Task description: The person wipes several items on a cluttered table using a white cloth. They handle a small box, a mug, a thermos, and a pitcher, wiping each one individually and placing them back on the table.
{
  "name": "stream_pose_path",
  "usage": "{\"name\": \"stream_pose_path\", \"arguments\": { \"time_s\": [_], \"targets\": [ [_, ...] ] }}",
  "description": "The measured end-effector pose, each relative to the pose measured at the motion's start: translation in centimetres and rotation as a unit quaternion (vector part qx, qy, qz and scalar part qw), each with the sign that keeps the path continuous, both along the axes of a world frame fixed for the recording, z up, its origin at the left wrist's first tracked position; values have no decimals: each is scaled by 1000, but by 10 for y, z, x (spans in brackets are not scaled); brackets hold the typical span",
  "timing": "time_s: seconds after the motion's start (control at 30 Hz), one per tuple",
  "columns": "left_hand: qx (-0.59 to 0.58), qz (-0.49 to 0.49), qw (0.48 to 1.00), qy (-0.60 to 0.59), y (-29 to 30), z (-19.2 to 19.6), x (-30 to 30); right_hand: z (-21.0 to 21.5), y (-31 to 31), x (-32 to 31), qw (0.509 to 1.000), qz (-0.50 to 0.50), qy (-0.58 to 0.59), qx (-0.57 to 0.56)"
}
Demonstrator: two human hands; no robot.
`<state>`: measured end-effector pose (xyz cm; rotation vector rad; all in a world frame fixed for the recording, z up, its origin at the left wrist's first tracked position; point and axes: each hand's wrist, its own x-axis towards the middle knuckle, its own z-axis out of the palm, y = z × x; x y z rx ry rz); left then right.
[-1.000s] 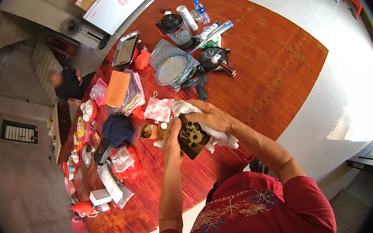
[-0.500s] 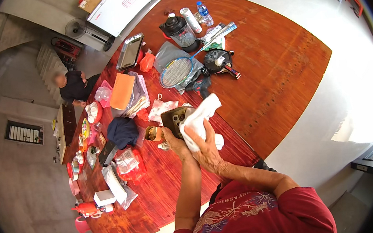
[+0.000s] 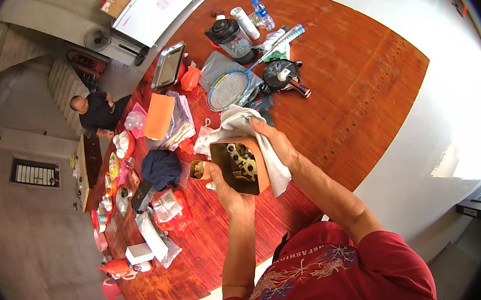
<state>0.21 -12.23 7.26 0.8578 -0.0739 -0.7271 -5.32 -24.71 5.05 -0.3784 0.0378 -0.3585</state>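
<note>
Wiping step in hand, judging by the grip: left hand (image 3: 228,193) clasps a brown box-like holder (image 3: 241,166) from below, lifted above the red-brown desk (image 3: 361,80), its open face up with pale gold ornaments inside (exact kind too small to tell). Right hand (image 3: 274,144) presses a white cloth (image 3: 238,121) against the holder's far and right side, fingers closed over the fabric. Next move likely calls for keeping the left grip firm while the cloth is drawn across the surface. A badminton racket (image 3: 229,90) lies further back on the desk.
</note>
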Motion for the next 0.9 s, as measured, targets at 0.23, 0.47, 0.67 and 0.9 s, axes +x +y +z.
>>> {"name": "stream_pose_path", "arguments": {
  "time_s": [0.23,0.47,0.67,0.9],
  "targets": [
    [74,121,989,-33,5,-40,19,-21,48,-2,990,7,126,60],
    [140,142,976,90,13,-62,33,-46,102,-30,963,-58,214,-153],
    [97,45,993,46,18,-49,3,-31,70,-39,880,-178,210,-387],
    [176,6,984,-9,36,-44,-14,-15,18,-34,872,-97,214,-429]
  ]
}}
